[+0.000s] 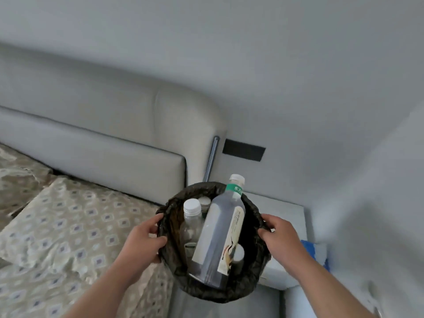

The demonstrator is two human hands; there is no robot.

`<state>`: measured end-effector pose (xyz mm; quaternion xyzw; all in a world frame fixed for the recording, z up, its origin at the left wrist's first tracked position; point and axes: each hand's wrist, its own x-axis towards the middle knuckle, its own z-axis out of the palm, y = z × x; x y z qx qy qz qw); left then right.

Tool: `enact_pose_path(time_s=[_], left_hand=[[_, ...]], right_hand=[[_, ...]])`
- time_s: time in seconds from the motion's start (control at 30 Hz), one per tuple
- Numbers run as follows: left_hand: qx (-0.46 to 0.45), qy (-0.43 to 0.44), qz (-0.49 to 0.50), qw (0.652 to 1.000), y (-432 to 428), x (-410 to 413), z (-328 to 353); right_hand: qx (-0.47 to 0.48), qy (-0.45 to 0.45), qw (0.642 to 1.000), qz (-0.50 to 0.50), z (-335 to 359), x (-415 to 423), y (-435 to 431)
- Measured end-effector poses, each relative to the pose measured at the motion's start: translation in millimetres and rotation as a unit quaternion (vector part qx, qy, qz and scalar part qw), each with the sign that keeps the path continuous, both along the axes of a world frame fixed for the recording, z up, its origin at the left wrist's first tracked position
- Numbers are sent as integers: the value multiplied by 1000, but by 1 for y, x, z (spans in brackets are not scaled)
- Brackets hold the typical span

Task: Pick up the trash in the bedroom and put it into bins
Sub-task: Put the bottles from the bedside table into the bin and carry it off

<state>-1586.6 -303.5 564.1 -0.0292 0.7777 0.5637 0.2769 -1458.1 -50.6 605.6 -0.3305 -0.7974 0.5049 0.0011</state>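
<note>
Two bare hands hold a round bin (213, 292) up in the air, close to the camera. A black bag (257, 216) lines the bin and folds over its rim. The left hand (143, 239) grips the left side of the rim, with its fingers curled tight on the bag. The right hand (281, 239) grips the right side the same way.

The trash is inside the bin. A big clear bottle (220, 235) with a green band near its white cap leans there, and its neck sticks out over the far rim. Beside it on the left stands a small clear bottle (191, 222) with a white cap. More caps peek out behind and under the big one, maybe two more bottles, but they are mostly hidden.

Under the left arm lies a bed (68, 226) with a patterned cover. A padded grey headboard (103, 125) stands against the wall. A pale bedside table (286, 214) sits behind the bin.
</note>
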Motion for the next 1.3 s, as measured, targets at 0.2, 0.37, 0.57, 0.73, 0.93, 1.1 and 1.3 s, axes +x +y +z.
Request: enact_pose_path(time_s=[0.2, 0.37, 0.57, 0.73, 0.93, 1.1, 1.3], left_hand=[[39, 27, -139, 989, 24, -10, 45], [47, 38, -249, 967, 50, 9, 79], [69, 28, -382, 921, 81, 84, 119], [88, 18, -487, 869, 96, 177, 145], [88, 22, -595, 799, 90, 325, 164], [88, 6, -674, 734, 63, 459, 168], [88, -15, -754, 651, 36, 609, 162]], right_hand=[[29, 16, 988, -153, 41, 54, -23], [35, 49, 963, -263, 68, 125, -51], [47, 76, 921, -380, 100, 239, -93], [62, 78, 872, -479, 113, 344, -136], [66, 94, 797, -592, 121, 487, -220], [76, 87, 731, -673, 128, 600, -303], [82, 56, 651, -753, 125, 716, -392]])
